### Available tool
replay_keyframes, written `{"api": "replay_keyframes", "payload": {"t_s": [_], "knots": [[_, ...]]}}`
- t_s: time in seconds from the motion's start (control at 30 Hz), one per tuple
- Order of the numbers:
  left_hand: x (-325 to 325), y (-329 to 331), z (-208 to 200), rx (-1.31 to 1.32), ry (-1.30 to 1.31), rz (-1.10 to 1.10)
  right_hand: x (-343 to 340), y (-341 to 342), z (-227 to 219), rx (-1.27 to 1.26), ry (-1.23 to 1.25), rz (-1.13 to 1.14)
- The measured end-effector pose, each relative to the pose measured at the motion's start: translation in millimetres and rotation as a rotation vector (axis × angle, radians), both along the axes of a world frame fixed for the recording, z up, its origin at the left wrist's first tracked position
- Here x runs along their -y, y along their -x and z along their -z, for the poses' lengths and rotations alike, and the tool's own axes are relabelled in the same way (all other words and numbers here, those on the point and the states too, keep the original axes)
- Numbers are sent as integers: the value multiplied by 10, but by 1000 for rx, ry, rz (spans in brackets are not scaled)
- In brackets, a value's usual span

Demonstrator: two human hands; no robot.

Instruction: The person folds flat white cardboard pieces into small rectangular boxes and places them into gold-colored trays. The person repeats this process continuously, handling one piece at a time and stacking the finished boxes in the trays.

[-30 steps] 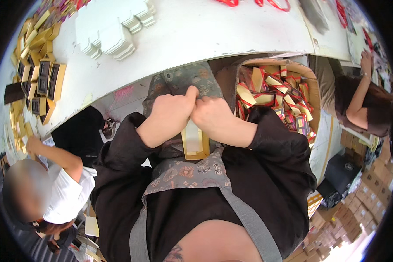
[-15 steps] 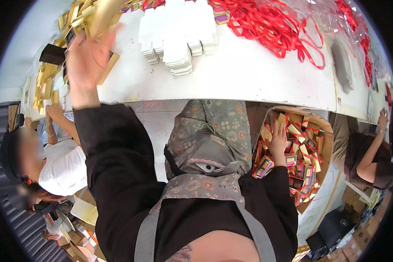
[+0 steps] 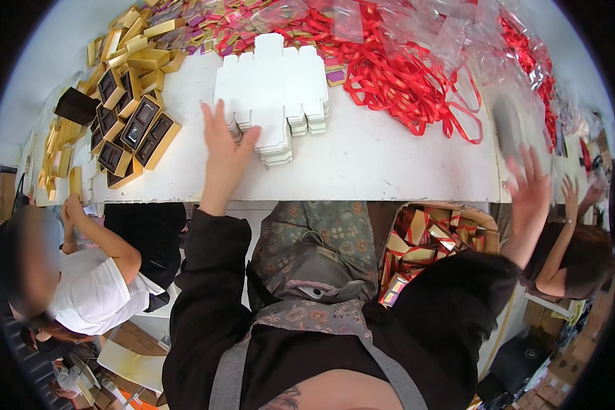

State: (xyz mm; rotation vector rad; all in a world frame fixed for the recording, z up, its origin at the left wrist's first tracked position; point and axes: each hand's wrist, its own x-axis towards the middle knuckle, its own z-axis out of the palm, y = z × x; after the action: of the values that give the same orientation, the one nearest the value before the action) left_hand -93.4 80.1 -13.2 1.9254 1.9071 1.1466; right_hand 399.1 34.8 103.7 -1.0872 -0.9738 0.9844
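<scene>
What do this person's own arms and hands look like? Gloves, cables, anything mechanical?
Nothing mechanical: I see no cables. The left grip and right grip are bare human hands, without gloves; the right is blurred, so its fine details are unclear. The left sleeve and right sleeve are black, loose and plain, leaving the wrists uncovered.

Ribbons [image 3: 396, 92] right of card stack [image 3: 270, 82]

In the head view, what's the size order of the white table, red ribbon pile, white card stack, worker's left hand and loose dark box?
1. White table
2. Red ribbon pile and white card stack: too alike to rank
3. Left hand
4. Dark box
</scene>
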Motion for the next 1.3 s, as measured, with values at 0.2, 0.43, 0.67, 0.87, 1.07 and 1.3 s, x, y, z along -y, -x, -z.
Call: {"api": "replay_keyframes", "payload": {"t_s": [0.2, 0.43, 0.67, 0.87, 1.07, 1.3], "knots": [[-18, -196, 19, -232, -60, 109, -1018, 1994, 531, 713, 147, -361], [40, -223, 5, -269, -130, 103, -1841, 2659, 991, 490, 306, -351], [-14, -267, 55, -150, -62, -11, -1919, 2443, 787, 1065, 172, -309], [42, -18, 174, 486, -173, -10, -1593, 2541, 961, 772, -257, 38], [513, 27, -78, 1445, 78, 365, -493, 2461, 763, 338, -118, -359], [795, -646, -394, 474, 5, -82, 435, 2407, 819, 555, -230, -526]]}}
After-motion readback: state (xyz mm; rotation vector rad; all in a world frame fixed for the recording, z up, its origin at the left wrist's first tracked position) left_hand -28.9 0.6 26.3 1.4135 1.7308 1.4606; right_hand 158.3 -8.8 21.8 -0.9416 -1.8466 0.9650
